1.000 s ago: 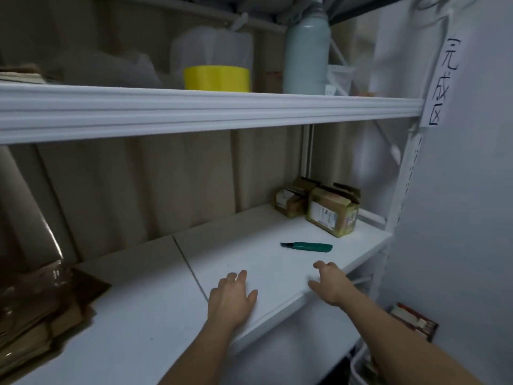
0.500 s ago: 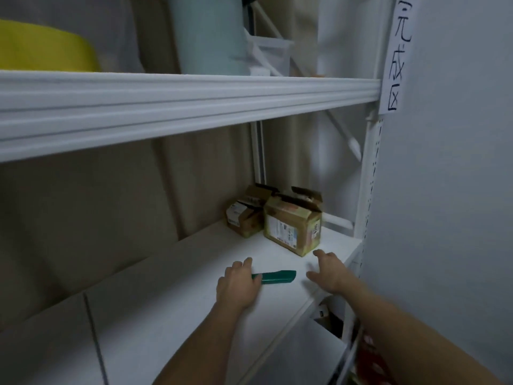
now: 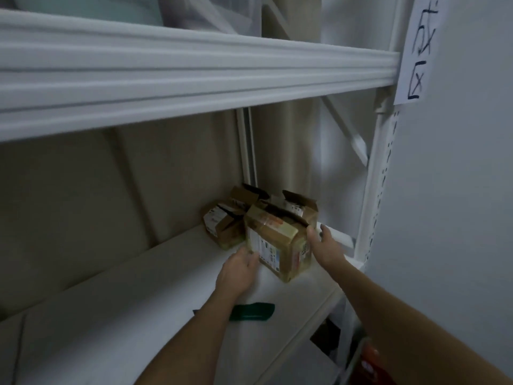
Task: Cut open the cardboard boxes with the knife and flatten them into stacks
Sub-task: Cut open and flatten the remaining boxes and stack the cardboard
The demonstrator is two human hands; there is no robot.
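Note:
A taped brown cardboard box [image 3: 277, 241] with a white label sits tilted at the right end of the white shelf [image 3: 155, 295]. My left hand [image 3: 238, 270] touches its lower left face with fingers stretched forward. My right hand [image 3: 325, 247] holds its right side, thumb on the near top corner and fingers behind. A second, smaller cardboard box [image 3: 223, 227] with open flaps stands just behind and to the left, against the back wall. The green knife [image 3: 254, 311] lies on the shelf under my left forearm, which hides part of it.
The upper shelf's thick white beam [image 3: 194, 68] hangs low overhead. A white upright post [image 3: 380, 173] and a wall close off the right side, with a handwritten paper sign [image 3: 419, 48] taped on. Below the shelf at the right are dark and red items [image 3: 369, 365].
Both hands moved forward past the knife to the nearer box. They now touch its two sides, and it sits tilted. The knife stayed on the shelf.

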